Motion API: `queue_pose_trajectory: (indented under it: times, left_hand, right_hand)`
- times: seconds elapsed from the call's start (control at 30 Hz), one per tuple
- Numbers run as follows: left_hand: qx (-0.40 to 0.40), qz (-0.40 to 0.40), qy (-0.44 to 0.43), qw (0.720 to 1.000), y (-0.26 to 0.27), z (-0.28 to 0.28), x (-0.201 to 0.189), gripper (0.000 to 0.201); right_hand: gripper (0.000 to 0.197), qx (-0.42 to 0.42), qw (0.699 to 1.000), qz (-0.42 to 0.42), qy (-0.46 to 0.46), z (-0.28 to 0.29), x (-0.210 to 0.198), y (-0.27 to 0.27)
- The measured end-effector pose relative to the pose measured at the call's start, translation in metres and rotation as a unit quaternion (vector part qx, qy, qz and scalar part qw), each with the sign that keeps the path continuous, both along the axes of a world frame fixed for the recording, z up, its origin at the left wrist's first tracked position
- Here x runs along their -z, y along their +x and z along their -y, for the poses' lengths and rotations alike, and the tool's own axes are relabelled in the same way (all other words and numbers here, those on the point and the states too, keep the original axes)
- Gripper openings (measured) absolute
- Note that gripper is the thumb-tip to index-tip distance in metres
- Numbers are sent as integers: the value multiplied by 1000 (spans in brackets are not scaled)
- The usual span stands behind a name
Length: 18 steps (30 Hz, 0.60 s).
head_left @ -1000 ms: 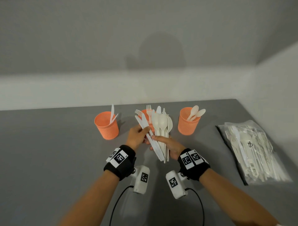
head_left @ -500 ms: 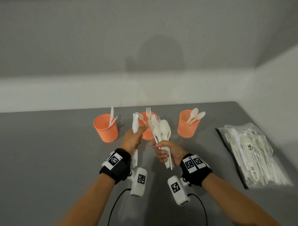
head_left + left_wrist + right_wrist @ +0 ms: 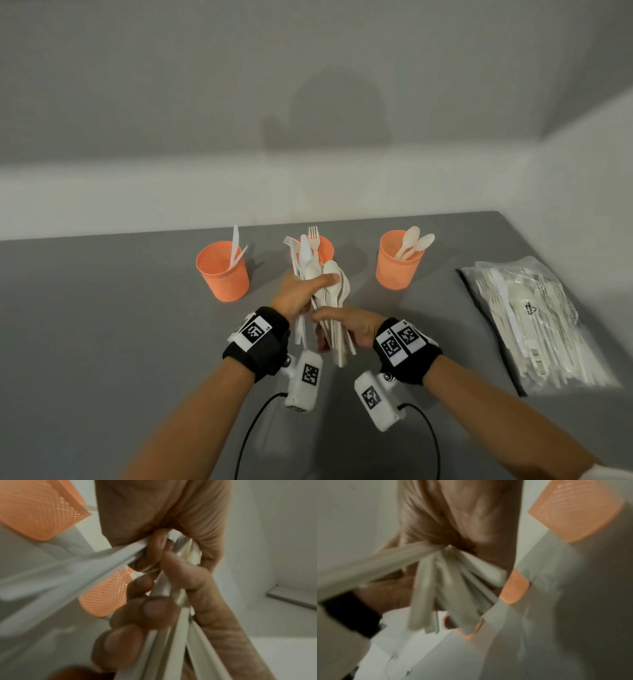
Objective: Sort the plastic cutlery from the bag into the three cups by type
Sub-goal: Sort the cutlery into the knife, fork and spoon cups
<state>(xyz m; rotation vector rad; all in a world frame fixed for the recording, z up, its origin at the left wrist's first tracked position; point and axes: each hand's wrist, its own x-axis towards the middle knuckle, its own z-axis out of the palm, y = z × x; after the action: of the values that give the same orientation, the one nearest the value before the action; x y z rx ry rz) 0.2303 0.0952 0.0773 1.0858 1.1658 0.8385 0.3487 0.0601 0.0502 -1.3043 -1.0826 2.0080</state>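
Observation:
My right hand (image 3: 349, 327) grips a bundle of white spoons and other cutlery (image 3: 330, 284) by the handles, upright over the table in front of the middle cup. My left hand (image 3: 299, 298) holds a white knife (image 3: 303, 251) against that bundle, with its thumb lying across the spoon bowls. Three orange mesh cups stand in a row: the left cup (image 3: 222, 274) holds knives, the middle cup (image 3: 322, 248), partly hidden behind the bundle, holds forks, and the right cup (image 3: 399, 265) holds spoons. The right wrist view shows the fanned handles (image 3: 447, 588), blurred.
The clear cutlery bag (image 3: 534, 325) lies on the grey table (image 3: 102, 325) at the right, near the side wall. A white wall runs along the table's far edge behind the cups. Wrist camera cables hang below both forearms.
Half a second ago my left hand held the knife apart from the bundle. It has come back against the bundle, thumb on the spoons. The right hand moved slightly forward.

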Motion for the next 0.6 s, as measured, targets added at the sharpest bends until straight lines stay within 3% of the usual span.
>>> queue_pose_trajectory:
  times: [0.07,0.13,0.23,0.37,0.6]
  left_hand:
    - [-52,3,6,999,3,-3,0,16]
    - [-72,-17,11,997,6,-5,-1,27]
    - [-47,-27,17,998,7,-5,-7,25]
    - [-72,-27,9,997,-6,-14,-2,37]
    - [-55,-4,17,998,-10,-13,0,20]
  right_hand:
    - [2,59,995,30,75,-3,4,-5]
    - [10,93,987,33,126,-5,6,-8]
    - [13,97,990,3,106,-7,8,-4]
    - [10,131,989,-31,68,-10,12,11]
    - [11,117,989,-43,73,-16,11,13]
